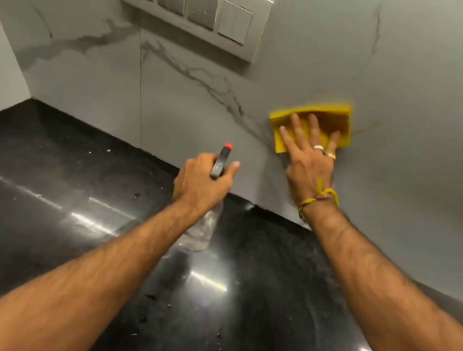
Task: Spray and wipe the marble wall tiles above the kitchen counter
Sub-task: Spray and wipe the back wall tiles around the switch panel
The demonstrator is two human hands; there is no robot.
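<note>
- The black polished table (50, 183) fills the near part of the view, carrying pale specks and bright light reflections.
- Above it, the left hand (198, 180) has a closed grip around the neck of a clear spray bottle (202, 229); the bottle's dark head with its red tip (228, 145) points toward the wall, and the bottle body hangs below the fist, off the table.
- The right hand (308, 158), with 2 rings and a yellow thread at the wrist, is spread flat with fingers extended, pressing a folded yellow cloth (331, 120) against the marble wall tiles (189, 107), low down near the table edge.
- Higher on the wall, left of the cloth, sits a switch panel (197, 9) with a socket.
</note>
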